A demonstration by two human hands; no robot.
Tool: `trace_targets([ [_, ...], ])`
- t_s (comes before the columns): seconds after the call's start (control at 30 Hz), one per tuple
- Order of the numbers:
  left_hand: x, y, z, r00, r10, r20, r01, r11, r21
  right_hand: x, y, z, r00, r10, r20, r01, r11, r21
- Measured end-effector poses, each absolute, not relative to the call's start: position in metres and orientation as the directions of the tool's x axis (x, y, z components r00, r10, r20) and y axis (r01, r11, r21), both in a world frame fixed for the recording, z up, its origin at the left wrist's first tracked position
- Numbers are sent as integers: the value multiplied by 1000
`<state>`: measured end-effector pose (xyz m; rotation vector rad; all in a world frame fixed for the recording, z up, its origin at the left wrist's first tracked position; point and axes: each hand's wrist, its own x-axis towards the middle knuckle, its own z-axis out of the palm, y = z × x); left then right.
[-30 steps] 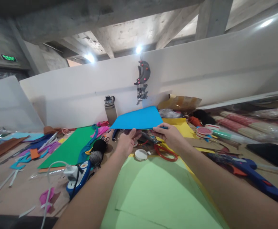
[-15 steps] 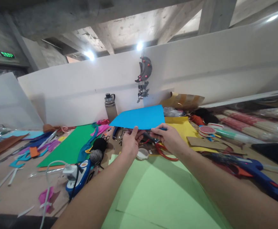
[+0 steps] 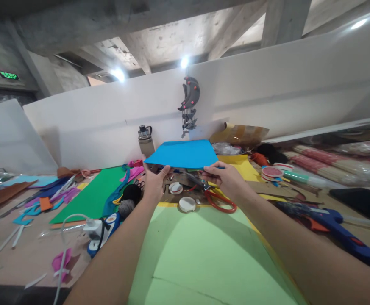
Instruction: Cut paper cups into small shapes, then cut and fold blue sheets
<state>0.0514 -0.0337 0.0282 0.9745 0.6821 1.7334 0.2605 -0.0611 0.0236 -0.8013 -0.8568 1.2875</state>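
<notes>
A flat blue sheet is held up above the craft supplies, its material not certain. My right hand pinches the near right corner between thumb and fingers. At the near left corner is my left hand, its thumb and index finger spread apart around that corner. Below my right hand lies a pair of scissors with red-orange handles, its blades pointing up and left. Two white round lids or rolls, one nearer and one farther, lie between my hands. Pale green sheets lie in front of me.
On the left are a green sheet, balls of yarn and a power strip with a white cable. A blue glue gun lies at right. Behind stand a bottle and a white panel with a hanging moon ornament.
My left hand has moved left along the near edge to the corner, its fingers spreading. The blue sheet's near edge has dropped slightly to the left, and the farther white round thing has come into view.
</notes>
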Motion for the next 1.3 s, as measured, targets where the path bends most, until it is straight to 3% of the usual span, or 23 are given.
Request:
trace_targets([
  [0.13,33,-27,30,-163,903,398,-407,-429,807,265,-61,25,74,994,86,-469,111,-876],
  [0.33,11,-16,25,-156,911,381,-378,-411,829,270,-57,26,72,994,80,-463,105,-880],
  [0.5,17,-18,20,-173,926,337,-489,-377,786,268,-57,23,77,993,94,-451,119,-884],
  [0.63,39,-24,10,-189,953,239,-668,-303,680,263,-57,19,84,990,111,-460,137,-877],
  [0.7,53,-30,7,-114,975,191,-693,-215,688,259,-58,18,84,988,129,-455,153,-877],
  [0.77,67,-37,5,72,984,162,-661,-74,747,255,-60,18,68,988,138,-445,154,-882],
  [0.83,79,-44,5,135,977,163,-640,-39,768,251,-63,19,28,991,131,-446,130,-886],
  [1.07,100,-57,7,19,996,93,-663,-57,747,239,-73,25,-1,997,81,-439,72,-895],
  [1.3,110,-64,11,-127,992,-13,-648,-73,758,234,-72,20,57,992,112,-340,125,-932],
])
